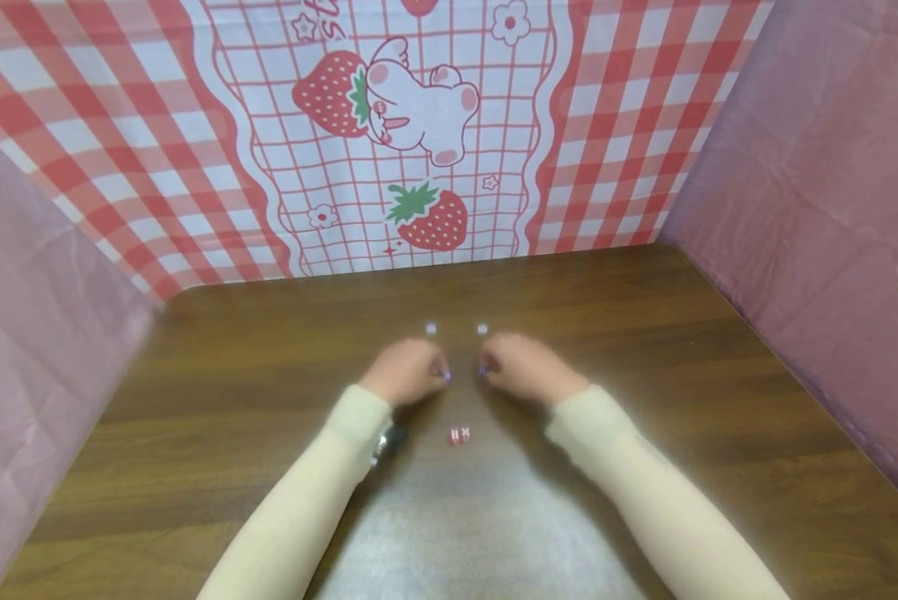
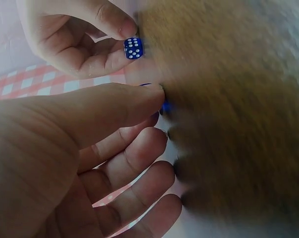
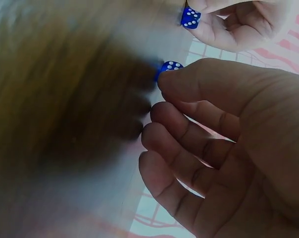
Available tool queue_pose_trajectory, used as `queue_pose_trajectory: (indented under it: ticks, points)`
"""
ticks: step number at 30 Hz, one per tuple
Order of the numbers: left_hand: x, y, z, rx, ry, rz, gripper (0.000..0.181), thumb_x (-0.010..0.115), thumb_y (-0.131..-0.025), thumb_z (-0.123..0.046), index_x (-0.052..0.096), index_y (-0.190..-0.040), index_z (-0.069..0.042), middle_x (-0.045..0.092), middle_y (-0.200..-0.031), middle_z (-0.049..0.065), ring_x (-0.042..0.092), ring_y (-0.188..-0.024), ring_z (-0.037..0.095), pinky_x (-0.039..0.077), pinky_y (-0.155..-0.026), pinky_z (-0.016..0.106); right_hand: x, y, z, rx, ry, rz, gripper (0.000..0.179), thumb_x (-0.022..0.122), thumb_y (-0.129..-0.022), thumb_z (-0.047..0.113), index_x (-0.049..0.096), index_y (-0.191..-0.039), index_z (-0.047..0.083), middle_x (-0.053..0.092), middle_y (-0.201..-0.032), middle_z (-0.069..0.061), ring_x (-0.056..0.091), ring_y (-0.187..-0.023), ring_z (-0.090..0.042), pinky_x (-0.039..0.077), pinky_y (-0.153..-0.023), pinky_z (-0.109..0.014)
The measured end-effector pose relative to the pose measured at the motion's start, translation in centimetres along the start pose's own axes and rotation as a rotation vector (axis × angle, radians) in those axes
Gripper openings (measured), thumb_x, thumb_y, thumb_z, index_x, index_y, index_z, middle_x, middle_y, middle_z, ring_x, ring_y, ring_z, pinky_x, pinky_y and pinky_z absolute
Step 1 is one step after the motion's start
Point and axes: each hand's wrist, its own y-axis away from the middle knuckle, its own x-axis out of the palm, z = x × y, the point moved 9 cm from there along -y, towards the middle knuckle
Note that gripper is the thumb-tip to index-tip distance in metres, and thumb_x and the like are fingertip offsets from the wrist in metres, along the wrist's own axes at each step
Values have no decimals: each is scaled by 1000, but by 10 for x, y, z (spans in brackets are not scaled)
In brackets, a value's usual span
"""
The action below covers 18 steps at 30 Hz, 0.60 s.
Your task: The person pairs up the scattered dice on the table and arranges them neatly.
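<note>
My left hand (image 1: 410, 371) pinches a blue die between thumb and forefinger, low over the wooden table (image 1: 217, 400). Most of that left die (image 2: 166, 106) is hidden behind the thumb in the left wrist view. Facing it across a small gap, my right hand (image 1: 527, 367) pinches another blue die (image 3: 172, 65) the same way, white pips showing. Just beyond the hands lie two small dice, a left one (image 1: 431, 328) and a right one (image 1: 482, 329), their colour blurred. Nearer to me, between the forearms, red dice (image 1: 460, 435) with white pips sit side by side.
A red-and-white checked cloth (image 1: 614, 125) with strawberries hangs at the table's back edge. Pink cloth hangs at the left (image 1: 52, 333) and at the right (image 1: 816, 208). A dark, shiny band (image 1: 386, 443) shows at the left wrist.
</note>
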Motion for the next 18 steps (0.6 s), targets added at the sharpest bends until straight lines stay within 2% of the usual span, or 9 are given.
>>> queue_pose_trajectory:
  ticks: [6,18]
  points:
    - [2,0,-1,7,-5,-2,11,73,-81,-24,68,-90,-20,66,-85,-8,59,-76,7,52,-74,27,2,1,8,-25,5,4,18,72,-80,17,66,-97,21,64,-92,8,59,-86,-9,52,-80,-30]
    - [1,-2,-6,36,-30,-20,13,73,-81,-25,69,-91,-18,67,-87,-6,60,-77,9,52,-75,27,4,-6,20,-92,58,-25,14,72,-82,18,65,-93,23,61,-87,10,57,-80,-7,51,-75,-26]
